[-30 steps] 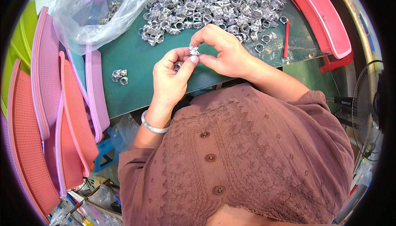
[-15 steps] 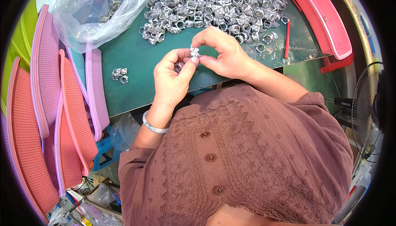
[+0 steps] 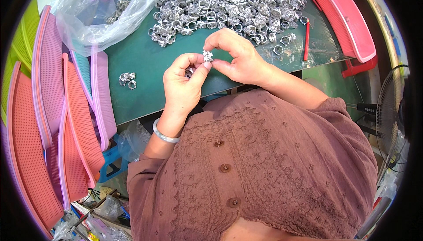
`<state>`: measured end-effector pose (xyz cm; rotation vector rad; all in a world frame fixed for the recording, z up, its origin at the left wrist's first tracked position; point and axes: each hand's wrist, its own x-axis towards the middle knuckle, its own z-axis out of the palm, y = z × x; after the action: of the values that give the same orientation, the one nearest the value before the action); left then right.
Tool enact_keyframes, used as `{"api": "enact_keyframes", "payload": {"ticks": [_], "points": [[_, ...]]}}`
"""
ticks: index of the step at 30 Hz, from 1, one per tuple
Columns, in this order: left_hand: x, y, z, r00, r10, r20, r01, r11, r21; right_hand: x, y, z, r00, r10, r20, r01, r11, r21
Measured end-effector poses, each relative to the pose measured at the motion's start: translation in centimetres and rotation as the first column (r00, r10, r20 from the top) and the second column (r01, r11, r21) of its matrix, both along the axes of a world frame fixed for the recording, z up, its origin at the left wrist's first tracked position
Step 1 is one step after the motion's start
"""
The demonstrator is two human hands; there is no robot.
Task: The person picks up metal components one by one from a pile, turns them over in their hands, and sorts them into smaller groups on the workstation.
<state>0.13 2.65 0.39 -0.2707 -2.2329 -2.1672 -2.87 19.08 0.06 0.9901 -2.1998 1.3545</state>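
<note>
A silver ring (image 3: 207, 56) with a flower-like cluster head is held up between both hands, above the near part of the green table (image 3: 145, 60). My left hand (image 3: 183, 78) pinches it with thumb and forefinger; another ring (image 3: 189, 72) shows in the curl of its fingers. My right hand (image 3: 238, 58) has its thumb and forefinger closed around the cluster from the other side. Beyond the hands spreads a big heap of silver rings (image 3: 229, 3). Several rings (image 3: 127, 79) lie in a small group to the left.
A clear plastic bag (image 3: 119, 25) with rings inside lies at the far left. Stacked plastic baskets (image 3: 35, 153) crowd the left side. On the right are a red stick-like tool (image 3: 307, 41), a pink basket (image 3: 346, 21) and a fan (image 3: 390, 109).
Almost nothing differs. Both hands keep their grip on the ring, with only a very slight shift of the left hand and the ring.
</note>
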Motion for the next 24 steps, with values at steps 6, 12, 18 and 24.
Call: {"api": "enact_keyframes", "payload": {"ticks": [6,12,18,24], "points": [[-0.02,-0.12,-0.14,1.0,-0.004,-0.001,0.004,1.0,-0.002,-0.06,0.01,0.04,1.0,0.001,-0.021,-0.001,1.0,0.005],[0.02,-0.23,-0.22,1.0,-0.005,0.004,0.005,1.0,-0.004,0.29,0.0,-0.19,0.996,-0.012,0.092,0.011,1.0,0.016],[0.14,-0.15,-0.04,1.0,-0.012,0.009,0.011,1.0,0.02,0.48,0.0,-0.11,0.988,0.014,0.151,-0.013,1.0,-0.005],[0.2,-0.19,0.0,1.0,-0.01,0.012,0.01,1.0,0.017,0.52,-0.16,0.0,0.989,0.022,0.149,-0.018,1.0,-0.026]]}}
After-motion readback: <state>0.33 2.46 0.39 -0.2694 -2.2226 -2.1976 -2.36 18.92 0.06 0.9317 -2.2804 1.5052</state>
